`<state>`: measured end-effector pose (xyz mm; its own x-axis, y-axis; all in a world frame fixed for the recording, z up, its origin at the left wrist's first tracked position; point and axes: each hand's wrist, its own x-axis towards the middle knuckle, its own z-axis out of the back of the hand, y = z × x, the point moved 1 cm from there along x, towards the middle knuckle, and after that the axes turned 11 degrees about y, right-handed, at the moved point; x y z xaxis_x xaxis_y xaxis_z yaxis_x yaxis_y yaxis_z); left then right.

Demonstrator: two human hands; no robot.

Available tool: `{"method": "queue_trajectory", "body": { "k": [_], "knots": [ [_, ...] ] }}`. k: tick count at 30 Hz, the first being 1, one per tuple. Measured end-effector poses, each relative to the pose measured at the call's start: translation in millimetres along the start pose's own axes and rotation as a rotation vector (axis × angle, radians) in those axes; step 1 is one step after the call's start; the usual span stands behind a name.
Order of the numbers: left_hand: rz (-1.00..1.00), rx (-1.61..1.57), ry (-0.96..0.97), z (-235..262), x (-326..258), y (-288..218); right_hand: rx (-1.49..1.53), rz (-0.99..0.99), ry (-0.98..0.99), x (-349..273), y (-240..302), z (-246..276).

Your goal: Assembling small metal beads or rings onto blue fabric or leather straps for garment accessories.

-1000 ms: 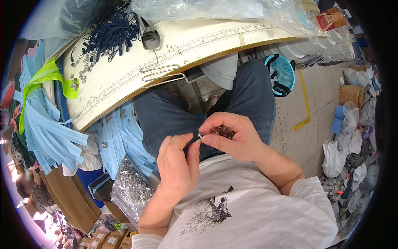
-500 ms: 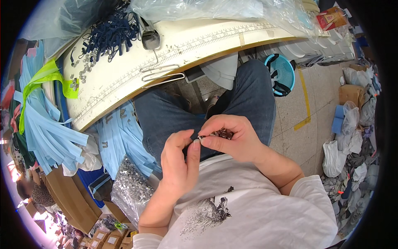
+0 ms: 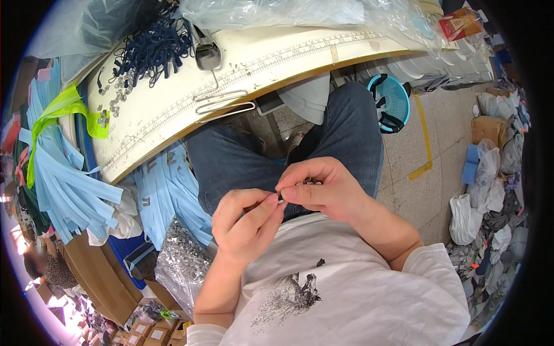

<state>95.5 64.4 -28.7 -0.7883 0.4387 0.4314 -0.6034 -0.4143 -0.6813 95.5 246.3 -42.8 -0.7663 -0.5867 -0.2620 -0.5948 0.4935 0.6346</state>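
Note:
Above my lap, my two hands meet at the fingertips. A small shiny metal piece with a dark part, perhaps a zipper slider, is pinched between them. My left hand closes thumb and forefinger on its near side. My right hand pinches it from the other side, with several more small metal pieces tucked in its curled fingers. Most of those pieces are hidden. Left of my knee hang light blue fabric strips with small metal pieces on them. A clear bag of small metal parts stands beside my left forearm.
A white worktable with a printed ruler curves ahead. On it lie navy cord loops, a metal scoop and a bent wire hook. A blue basket stands right of my knee. Cardboard boxes are at lower left.
My left hand has moved slightly right and its fingers have closed in on the piece. My right fingers have curled further, covering more of the metal pieces.

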Motion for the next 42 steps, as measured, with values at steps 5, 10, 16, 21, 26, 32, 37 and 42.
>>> {"method": "queue_trajectory", "body": {
  "k": [5,10,16,21,26,32,37,42],
  "knots": [
    [0.043,-0.048,-0.038,0.9,-1.9,-4.8,0.024,0.005,-0.084,3.3,0.1,-0.6],
    [0.187,-0.186,-0.09,-3.4,-2.9,-3.7,0.069,0.047,-0.067,3.7,0.6,-3.5],
    [0.369,-0.428,0.088,-1.5,-11.0,2.4,-0.314,0.26,-0.042,3.4,-5.0,-1.6],
    [0.604,-0.612,0.189,4.2,-6.3,-3.4,-0.512,0.286,0.145,0.9,3.9,-3.7],
    [0.711,-0.652,0.087,2.6,-2.7,-4.6,-0.61,0.32,0.142,3.0,4.1,-0.7],
    [0.625,-0.581,0.162,4.3,-2.8,-2.6,-0.626,0.315,0.136,1.2,8.0,-4.8],
    [0.651,-0.637,0.19,3.4,-5.5,-2.2,-0.698,0.34,0.091,3.8,3.6,-1.5],
    [0.622,-0.747,0.092,1.4,-1.6,-5.5,-0.593,0.362,-0.015,4.4,5.6,-0.9]
  ]
}}
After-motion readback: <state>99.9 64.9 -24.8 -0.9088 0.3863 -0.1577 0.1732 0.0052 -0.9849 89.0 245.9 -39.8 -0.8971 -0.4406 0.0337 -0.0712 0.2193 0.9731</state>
